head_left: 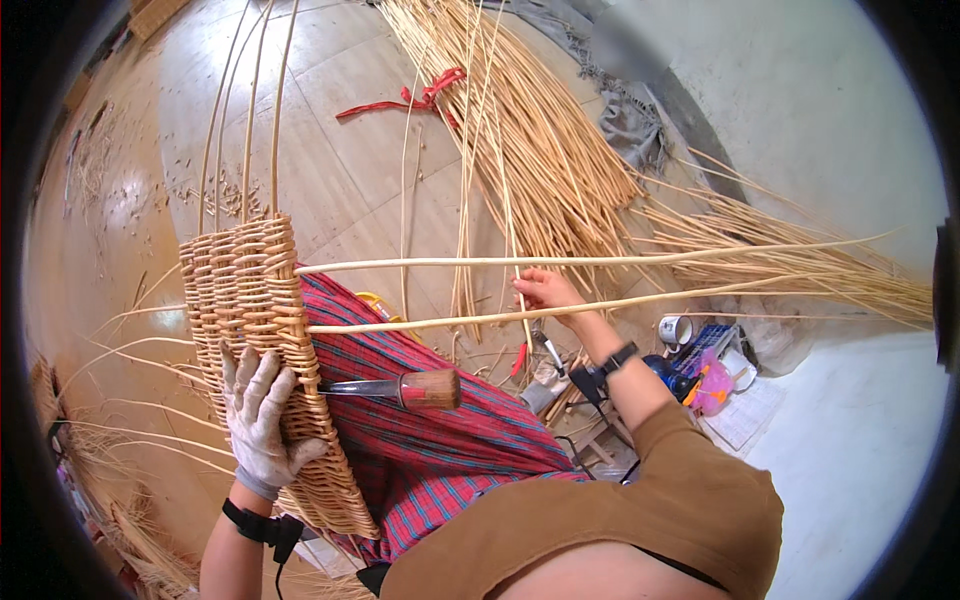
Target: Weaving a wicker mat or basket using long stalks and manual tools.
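A woven wicker panel (245,275) lies over my lap, on a red and blue checked cloth (420,430). My left hand (262,415), in a pale glove, rests flat on the weave with its fingers stretched and thumb spread. Beside it a tool with a flat metal blade and wooden handle (430,389) sticks out from the panel's right edge. Two long rods (480,262) reach rightward from that edge. Between them my bare right hand (548,291) pinches a thin wicker rod (505,190) that runs up toward the far side.
A large bundle of rods (530,130), tied with red ribbon (432,95), lies on the floor ahead. More rods (800,245) spread to the right. A white mug (675,330) and a pink bag (712,383) are at lower right, near the pale wall (840,120).
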`<state>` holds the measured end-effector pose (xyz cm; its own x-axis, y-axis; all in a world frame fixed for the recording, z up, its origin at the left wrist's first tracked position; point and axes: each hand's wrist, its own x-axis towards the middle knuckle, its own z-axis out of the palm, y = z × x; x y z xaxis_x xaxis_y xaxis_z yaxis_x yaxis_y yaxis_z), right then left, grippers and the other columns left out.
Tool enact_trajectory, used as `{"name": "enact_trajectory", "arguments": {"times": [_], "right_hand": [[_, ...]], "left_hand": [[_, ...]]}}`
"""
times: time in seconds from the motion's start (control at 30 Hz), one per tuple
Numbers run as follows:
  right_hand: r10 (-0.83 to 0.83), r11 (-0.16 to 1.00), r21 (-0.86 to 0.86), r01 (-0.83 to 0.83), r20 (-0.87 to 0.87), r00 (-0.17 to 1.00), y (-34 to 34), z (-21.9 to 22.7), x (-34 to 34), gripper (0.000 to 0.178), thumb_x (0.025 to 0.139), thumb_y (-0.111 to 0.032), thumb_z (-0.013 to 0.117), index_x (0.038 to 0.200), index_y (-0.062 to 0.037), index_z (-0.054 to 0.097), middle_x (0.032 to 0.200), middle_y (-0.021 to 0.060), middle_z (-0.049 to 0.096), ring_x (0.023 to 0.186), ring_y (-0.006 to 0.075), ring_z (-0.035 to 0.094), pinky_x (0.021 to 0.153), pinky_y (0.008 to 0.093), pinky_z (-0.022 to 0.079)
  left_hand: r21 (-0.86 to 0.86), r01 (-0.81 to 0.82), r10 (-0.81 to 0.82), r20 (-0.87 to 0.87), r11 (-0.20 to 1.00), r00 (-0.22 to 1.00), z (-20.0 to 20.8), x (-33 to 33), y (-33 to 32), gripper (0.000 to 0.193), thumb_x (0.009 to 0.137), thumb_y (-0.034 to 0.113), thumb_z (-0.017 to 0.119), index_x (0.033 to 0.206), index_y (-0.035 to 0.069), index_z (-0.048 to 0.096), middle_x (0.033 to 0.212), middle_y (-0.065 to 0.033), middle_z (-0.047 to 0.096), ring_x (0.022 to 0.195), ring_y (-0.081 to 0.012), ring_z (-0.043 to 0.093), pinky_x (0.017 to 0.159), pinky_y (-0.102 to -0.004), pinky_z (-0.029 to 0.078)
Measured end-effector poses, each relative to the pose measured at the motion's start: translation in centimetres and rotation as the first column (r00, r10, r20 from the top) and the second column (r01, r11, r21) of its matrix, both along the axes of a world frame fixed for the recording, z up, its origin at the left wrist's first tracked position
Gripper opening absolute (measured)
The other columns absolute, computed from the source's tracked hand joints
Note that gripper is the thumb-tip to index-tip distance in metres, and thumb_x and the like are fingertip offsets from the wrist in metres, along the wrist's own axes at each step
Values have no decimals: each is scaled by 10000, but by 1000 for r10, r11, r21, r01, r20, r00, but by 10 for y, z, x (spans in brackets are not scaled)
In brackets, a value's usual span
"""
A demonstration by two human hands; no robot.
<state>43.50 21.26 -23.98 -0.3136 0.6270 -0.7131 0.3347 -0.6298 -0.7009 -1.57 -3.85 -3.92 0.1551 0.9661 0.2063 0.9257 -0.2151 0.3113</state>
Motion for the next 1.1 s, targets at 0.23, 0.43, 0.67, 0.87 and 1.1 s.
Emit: {"name": "enact_trajectory", "arguments": {"times": [0.23,0.43,0.67,0.87,1.1], "right_hand": [[-146,955,24,296,-830,539,-76,165,-22,281,973,-202,736,1092,-106,500,763,20,606,629,135,585,572,278,476],[165,719,592,365,-655,738,-128,213,-78,437,839,-42,854,1139,-96,541,843,76,648,744,204,659,634,294,549],[394,477,870,127,-341,853,-133,232,-115,256,871,-43,821,1045,-71,635,1044,168,752,986,285,719,915,413,554],[327,554,832,-26,-189,926,-126,249,-136,122,920,10,724,975,-48,633,1066,146,746,1032,268,703,970,413,539],[279,639,768,-32,-193,941,-119,238,-149,63,1002,-5,635,1050,-25,598,1003,149,718,954,205,713,901,351,556]], "left_hand": [[10,17,-17,-10,1000,1000,7,2,2,890,841,770,606,1405,82,575,1514,-160,515,1471,-432,395,1259,-664,158],[47,10,-12,37,999,999,13,5,5,882,778,698,722,1398,81,606,1462,-177,583,1415,-445,473,1241,-648,196],[55,-26,23,59,998,998,14,5,1,853,745,626,799,1430,161,597,1507,-93,557,1439,-356,464,1273,-578,201],[79,-25,18,86,997,996,13,4,0,854,754,635,796,1431,155,592,1502,-98,562,1437,-363,469,1288,-573,184],[92,-56,48,86,994,995,9,3,-3,870,728,640,808,1433,180,591,1500,-60,570,1451,-300,467,1287,-546,219]]}}
